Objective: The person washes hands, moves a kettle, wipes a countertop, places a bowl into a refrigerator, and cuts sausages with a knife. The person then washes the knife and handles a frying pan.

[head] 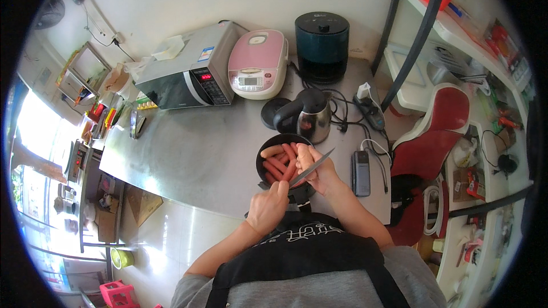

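My left hand is closed around the handle end of a knife, whose blade slants up to the right over a black pot. Over the pot's right side, my right hand grips what looks like a pale sausage, close behind the blade. Whether the edge touches it I cannot tell. Several reddish sausages lie in the pot, along with a paler one near the far rim. The fingers and blade hide part of the contents.
A steel electric kettle stands just beyond the pot, beside its black base. Farther back are a microwave, a pink rice cooker and a dark air fryer. Cables, a power strip and a power bank lie right.
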Demonstrator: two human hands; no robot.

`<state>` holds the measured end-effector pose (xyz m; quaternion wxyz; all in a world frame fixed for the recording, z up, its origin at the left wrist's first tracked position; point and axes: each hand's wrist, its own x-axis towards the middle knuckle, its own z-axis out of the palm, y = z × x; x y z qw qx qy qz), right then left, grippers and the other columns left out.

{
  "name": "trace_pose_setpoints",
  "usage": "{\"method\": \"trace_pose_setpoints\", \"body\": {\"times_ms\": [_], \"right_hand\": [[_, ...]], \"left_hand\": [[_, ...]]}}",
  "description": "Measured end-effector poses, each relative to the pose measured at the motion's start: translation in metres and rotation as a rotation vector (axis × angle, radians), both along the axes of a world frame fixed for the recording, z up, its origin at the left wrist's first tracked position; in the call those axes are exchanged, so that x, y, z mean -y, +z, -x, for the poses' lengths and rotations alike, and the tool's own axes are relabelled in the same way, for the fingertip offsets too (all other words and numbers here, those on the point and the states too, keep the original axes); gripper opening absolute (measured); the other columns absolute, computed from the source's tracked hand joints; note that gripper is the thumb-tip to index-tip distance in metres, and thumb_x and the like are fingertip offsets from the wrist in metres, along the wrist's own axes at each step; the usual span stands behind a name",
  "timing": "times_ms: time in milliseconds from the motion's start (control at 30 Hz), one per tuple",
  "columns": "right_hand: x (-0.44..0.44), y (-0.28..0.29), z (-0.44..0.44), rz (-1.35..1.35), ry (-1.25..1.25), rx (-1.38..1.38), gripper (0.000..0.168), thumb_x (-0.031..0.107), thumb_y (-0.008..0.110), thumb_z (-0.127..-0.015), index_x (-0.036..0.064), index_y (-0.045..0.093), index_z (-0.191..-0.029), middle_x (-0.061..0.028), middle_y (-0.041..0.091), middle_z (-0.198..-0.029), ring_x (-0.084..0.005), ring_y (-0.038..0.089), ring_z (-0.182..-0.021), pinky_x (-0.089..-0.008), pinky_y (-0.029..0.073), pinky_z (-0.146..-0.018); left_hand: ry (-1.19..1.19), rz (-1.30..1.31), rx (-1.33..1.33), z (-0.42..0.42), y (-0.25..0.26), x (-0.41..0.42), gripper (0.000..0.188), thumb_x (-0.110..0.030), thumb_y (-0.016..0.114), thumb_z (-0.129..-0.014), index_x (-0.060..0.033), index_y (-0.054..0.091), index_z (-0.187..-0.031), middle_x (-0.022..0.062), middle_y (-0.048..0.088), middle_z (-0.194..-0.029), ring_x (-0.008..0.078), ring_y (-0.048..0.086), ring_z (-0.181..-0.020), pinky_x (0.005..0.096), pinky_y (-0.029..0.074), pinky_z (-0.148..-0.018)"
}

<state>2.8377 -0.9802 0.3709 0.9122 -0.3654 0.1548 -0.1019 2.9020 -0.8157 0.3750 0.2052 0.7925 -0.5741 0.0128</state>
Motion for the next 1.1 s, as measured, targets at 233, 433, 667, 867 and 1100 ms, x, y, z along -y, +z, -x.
{"method": "trace_pose_setpoints", "body": {"times_ms": [233,433,667,867,1100], "right_hand": [[-0.002,-0.026,-0.008,-0.129,-0.041,-0.023,0.034,0.036,0.041,-0.094,0.005,0.046,-0.107,-0.0083,0.052,-0.088,-0.0230,0.060,-0.084,-0.0345,0.051,-0.072],[-0.012,-0.034,-0.016,-0.299,-0.063,0.025,0.029,0.028,0.039,-0.095,0.007,0.039,-0.116,-0.0128,0.048,-0.110,-0.0320,0.054,-0.106,-0.0475,0.047,-0.086],[-0.008,-0.042,-0.017,-0.333,0.011,0.134,0.030,0.026,0.037,-0.095,0.008,0.037,-0.119,-0.0157,0.044,-0.120,-0.0361,0.050,-0.111,-0.0511,0.042,-0.092],[-0.019,-0.039,-0.021,-0.415,-0.154,-0.006,0.037,0.028,0.033,-0.096,0.010,0.029,-0.128,-0.0136,0.036,-0.131,-0.0405,0.045,-0.114,-0.0541,0.036,-0.098],[-0.029,0.001,-0.015,-0.323,-0.222,-0.051,0.045,0.018,0.028,-0.089,0.000,0.031,-0.131,-0.0146,0.043,-0.130,-0.0293,0.052,-0.110,-0.0339,0.048,-0.086]], "left_hand": [[0.028,-0.064,0.007,0.003,-0.006,-0.008,0.013,-0.007,0.052,-0.075,-0.0061,0.042,-0.083,0.0106,0.052,-0.072,0.0312,0.056,-0.055,0.0414,0.045,-0.045],[0.047,-0.083,-0.027,0.004,-0.011,-0.003,0.016,-0.007,0.053,-0.074,-0.0064,0.041,-0.086,0.0106,0.052,-0.074,0.0316,0.056,-0.056,0.0415,0.045,-0.045],[0.030,-0.009,0.009,0.003,-0.018,0.007,0.017,-0.009,0.053,-0.076,-0.0061,0.042,-0.088,0.0098,0.052,-0.072,0.0306,0.057,-0.054,0.0406,0.046,-0.044],[0.028,0.018,0.030,-0.003,-0.028,0.016,0.015,-0.010,0.052,-0.079,-0.0058,0.043,-0.089,0.0094,0.054,-0.072,0.0281,0.059,-0.055,0.0387,0.046,-0.043],[0.005,0.014,0.056,-0.007,-0.029,0.028,0.014,-0.011,0.050,-0.081,-0.0050,0.044,-0.092,0.0098,0.055,-0.072,0.0267,0.060,-0.056,0.0373,0.047,-0.044]]}}
